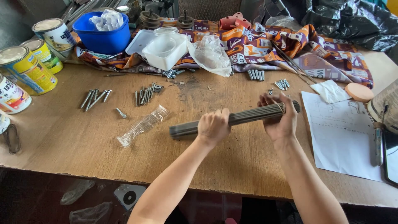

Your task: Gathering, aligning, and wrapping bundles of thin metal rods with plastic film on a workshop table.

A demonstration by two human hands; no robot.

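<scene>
a person's two hands grip a bundle of thin grey metal rods (244,117) held just above a worn wooden counter (83,141). the left hand (213,126) is clenched around the bundle near its middle, while the right hand (280,118) is wrapped around it close to the far end, fingers curled over the rods. the bundle lies nearly level, tilted slightly upward to the right. on the counter to the left lie an empty clear plastic sleeve (143,125), a loose bolt (121,113) and two small heaps of bolts (96,98) (146,94). paint tins (25,68) stand along the left edge, near a blue tub (103,36) and a white plastic container (165,50) resting on a patterned cloth (290,45). a white sheet of paper (342,137) lies to the right, beside the right forearm.
</scene>
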